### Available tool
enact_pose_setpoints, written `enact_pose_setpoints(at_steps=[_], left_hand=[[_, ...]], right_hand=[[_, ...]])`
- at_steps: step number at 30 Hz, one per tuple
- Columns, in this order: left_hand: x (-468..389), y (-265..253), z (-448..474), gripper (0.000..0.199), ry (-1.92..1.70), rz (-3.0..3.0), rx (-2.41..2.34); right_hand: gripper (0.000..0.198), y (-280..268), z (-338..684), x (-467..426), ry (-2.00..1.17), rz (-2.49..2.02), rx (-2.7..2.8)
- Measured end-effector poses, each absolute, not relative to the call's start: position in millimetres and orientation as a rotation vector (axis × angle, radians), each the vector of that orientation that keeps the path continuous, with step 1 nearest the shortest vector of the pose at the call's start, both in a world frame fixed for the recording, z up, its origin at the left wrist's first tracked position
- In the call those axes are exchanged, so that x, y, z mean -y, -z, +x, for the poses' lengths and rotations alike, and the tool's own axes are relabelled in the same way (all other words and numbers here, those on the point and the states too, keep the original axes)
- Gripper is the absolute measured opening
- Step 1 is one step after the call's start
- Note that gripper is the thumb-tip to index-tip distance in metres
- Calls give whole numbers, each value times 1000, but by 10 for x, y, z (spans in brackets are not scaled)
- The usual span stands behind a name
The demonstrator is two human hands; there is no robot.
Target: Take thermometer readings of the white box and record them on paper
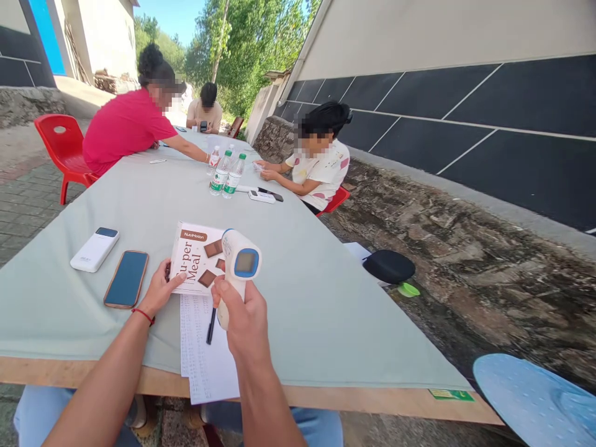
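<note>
My right hand [244,313] is wrapped round the handle of a white and blue infrared thermometer [233,248], its small screen turned toward me. My left hand [162,285] grips the lower left side of a white box [192,251] printed with brown squares and "Meal". The thermometer covers the box's right part. Beneath them lie printed paper sheets [200,366] that reach over the table's front edge. A black pen [211,326] shows below my right hand; whether the fingers touch it I cannot tell.
Left of the box lie a phone [126,279] and a white power bank [95,249]. Several water bottles [220,174] stand farther along the cloth-covered table [326,323]. A person in pink [125,130] and two others sit around it. A light blue hat [535,391] is at the right.
</note>
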State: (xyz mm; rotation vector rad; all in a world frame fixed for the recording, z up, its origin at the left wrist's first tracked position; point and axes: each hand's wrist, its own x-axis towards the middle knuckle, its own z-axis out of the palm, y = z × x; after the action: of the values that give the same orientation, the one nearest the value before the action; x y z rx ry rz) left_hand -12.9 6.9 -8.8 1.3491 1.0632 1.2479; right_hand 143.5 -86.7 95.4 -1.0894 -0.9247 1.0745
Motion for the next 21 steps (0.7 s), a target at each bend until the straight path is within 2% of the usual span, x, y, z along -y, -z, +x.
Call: enact_pose_setpoints(at_steps=[12,21], left_hand=[[-64,63,-123,63,-1254,1346,-1054],[-73,64,-137,66,-1239,1360,-1058]], right_hand=[[29,-996,1401,874,-1085,-1151,997],[25,-1464,1408,1073,-925,-992,1053]])
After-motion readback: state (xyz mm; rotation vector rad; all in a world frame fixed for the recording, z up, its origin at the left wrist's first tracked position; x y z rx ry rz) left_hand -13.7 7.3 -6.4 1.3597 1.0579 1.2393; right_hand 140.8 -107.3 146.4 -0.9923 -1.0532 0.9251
